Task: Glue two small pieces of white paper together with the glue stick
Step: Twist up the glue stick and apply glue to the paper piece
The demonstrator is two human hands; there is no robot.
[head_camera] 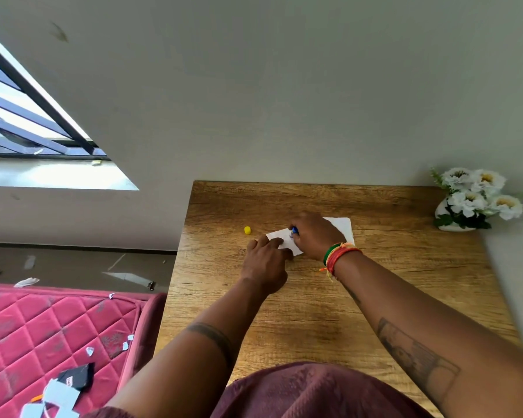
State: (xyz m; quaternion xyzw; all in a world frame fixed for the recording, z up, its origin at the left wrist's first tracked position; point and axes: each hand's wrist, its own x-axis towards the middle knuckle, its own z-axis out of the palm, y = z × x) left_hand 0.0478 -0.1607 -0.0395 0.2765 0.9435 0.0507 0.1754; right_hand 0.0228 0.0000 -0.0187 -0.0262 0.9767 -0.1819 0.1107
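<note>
A small white paper point(280, 235) lies on the wooden table point(314, 312), and my left hand point(266, 260) presses its near edge flat with the fingers. My right hand point(316, 235) grips a blue glue stick point(295, 230), tip down on that paper. A second white paper point(344, 226) lies partly hidden under my right hand, just to the right. The yellow cap point(247, 230) of the glue stick stands on the table to the left of the papers.
A white vase of white flowers point(471, 203) stands at the table's far right corner against the wall. Left of the table lies a red quilted mattress point(43, 327) with paper scraps and a black card on it.
</note>
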